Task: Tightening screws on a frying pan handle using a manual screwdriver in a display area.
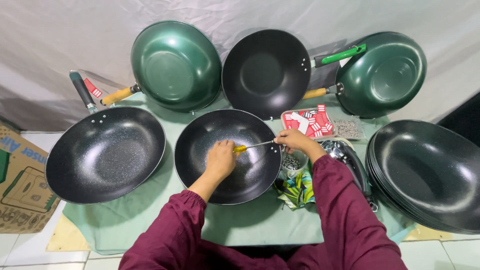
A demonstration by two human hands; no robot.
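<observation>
A black speckled wok [227, 156] lies in front of me on the green cloth [260, 222]. My left hand [220, 157] is over its bowl, closed on the yellow handle of a screwdriver [248, 146]. The shaft points right to the wok's rim. My right hand [293, 140] pinches that rim where the screwdriver tip meets it; whatever it holds there is too small to tell. Both arms wear maroon sleeves.
A handled black wok [106, 154] lies at left. Two green woks [176, 65] [382, 74] and a black one [266, 72] lean at the back. A stack of black woks [429, 172] is at right, with black handles [350, 165], a bowl of screws [291, 162], and trays of small parts [320, 124]. A cardboard box [22, 185] is on the floor.
</observation>
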